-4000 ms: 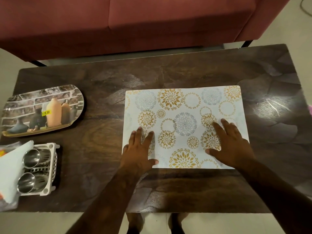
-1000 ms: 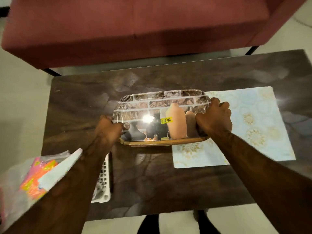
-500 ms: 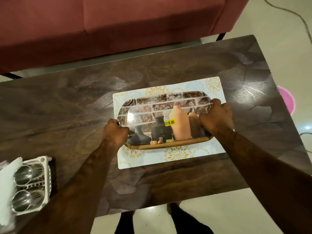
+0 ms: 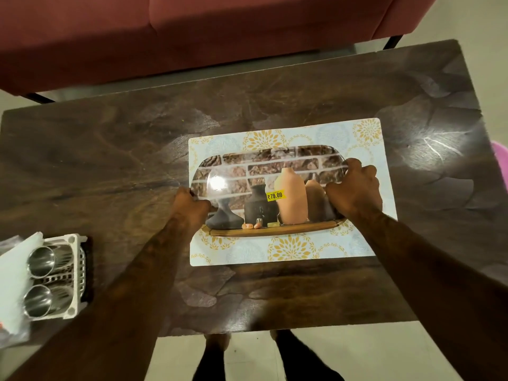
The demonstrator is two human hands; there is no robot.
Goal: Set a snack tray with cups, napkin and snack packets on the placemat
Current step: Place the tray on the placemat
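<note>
The tray [image 4: 264,171], printed with vases and bearing a yellow price sticker [image 4: 275,195], sits over the middle of the floral placemat [image 4: 288,248]; whether it rests flat I cannot tell. The left hand [image 4: 191,206] grips its 9 o'clock end, fingers curled round the rim. The right hand [image 4: 354,191] grips the 3 o'clock end, fingers hooked over the edge. On the dark worktop [image 4: 110,160], at 8 o'clock from the placemat, a white basket [image 4: 78,270] holds two steel cups [image 4: 41,261], with a napkin [image 4: 13,270] beside them.
</note>
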